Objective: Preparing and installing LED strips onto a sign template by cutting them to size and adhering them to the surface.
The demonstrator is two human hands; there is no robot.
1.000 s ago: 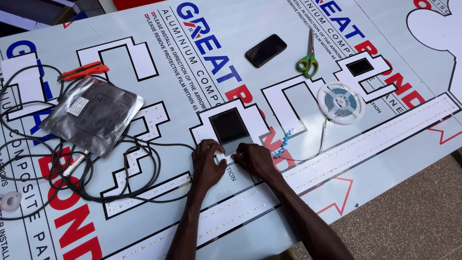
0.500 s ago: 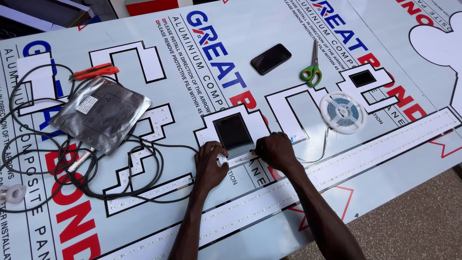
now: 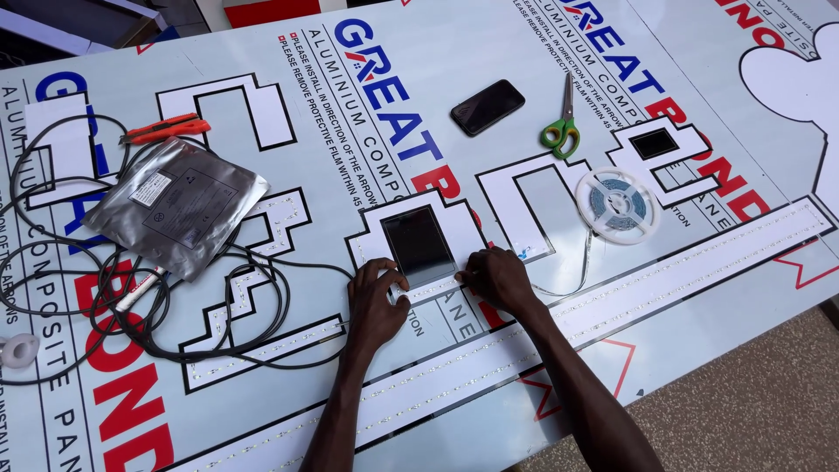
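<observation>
Both hands, left hand point(image 3: 377, 301) and right hand point(image 3: 496, 278), press fingertips flat on a light strip point(image 3: 434, 289) running left-right below the dark square point(image 3: 419, 246); silver pouch point(image 3: 177, 204) lies near the panel's point(image 3: 350, 131) left edge.

Speckled tan floor point(image 3: 752, 393) lies beside the big panel, seemingly in daylight.

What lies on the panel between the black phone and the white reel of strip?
The green-handled scissors lie between the black phone and the white reel, seen in the head view.

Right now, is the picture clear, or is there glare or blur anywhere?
Head view: sharp throughout, soft even daylight, faint shadows under the left hand and right hand; mild sheen on the silver bag and phone; the panel's edges bow slightly.
</observation>
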